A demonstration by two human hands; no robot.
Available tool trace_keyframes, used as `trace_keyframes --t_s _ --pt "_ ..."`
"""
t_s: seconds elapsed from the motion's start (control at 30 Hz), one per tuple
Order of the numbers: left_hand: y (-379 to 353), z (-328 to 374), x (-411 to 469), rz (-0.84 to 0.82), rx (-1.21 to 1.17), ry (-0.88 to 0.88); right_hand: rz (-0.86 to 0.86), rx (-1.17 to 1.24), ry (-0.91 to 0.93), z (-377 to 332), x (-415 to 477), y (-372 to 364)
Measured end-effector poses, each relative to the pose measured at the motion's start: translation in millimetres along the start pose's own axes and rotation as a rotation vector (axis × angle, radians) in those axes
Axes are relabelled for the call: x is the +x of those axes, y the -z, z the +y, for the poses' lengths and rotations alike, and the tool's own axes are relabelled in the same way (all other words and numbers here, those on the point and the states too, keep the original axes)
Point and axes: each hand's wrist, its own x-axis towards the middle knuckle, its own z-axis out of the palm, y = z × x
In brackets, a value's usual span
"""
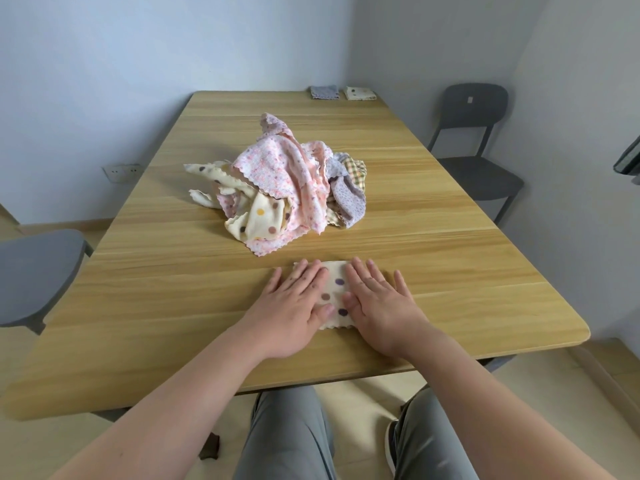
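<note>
My left hand (294, 306) and right hand (379, 306) lie flat, fingers straight, pressing the folded cloth (334, 289) near the table's (173, 306) near edge, gripping nothing. It looks soft, light and limp; I'd pinch 2 corners.

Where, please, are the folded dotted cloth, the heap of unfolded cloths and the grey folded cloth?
folded dotted cloth (334, 290): head view, its uncovered middle.
heap of unfolded cloths (277, 174): head view, its pink flowered top.
grey folded cloth (324, 91): head view, its top face.
</note>
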Motion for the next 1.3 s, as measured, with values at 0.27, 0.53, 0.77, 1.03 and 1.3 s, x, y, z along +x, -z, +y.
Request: trace_keyframes --t_s 0.27,0.53,0.77,1.03,1.3 --pt "19.6 3.3 15.4 0.276 -0.173 0.11 0.241 0.02 -0.256 0.0 -8.5 11.9" --pt "32.1 7.0 29.7 0.205 -0.299 0.199 0.267 0.217 -0.247 -9.8 -1.4 11.2" --pt "44.1 -0.7 27.9 0.232 -0.518 0.265 0.269 0.792 -0.251 -10.5 0.8 28.4" --pt "75.3 -14.5 42.5 0.163 -0.911 0.145 0.289 1.079 -0.205 6.5 32.9 56.2" --pt "113.4 -30.7 97.1 0.197 -0.859 0.177 0.121 1.019 -0.09 32.9 95.9 105.6"
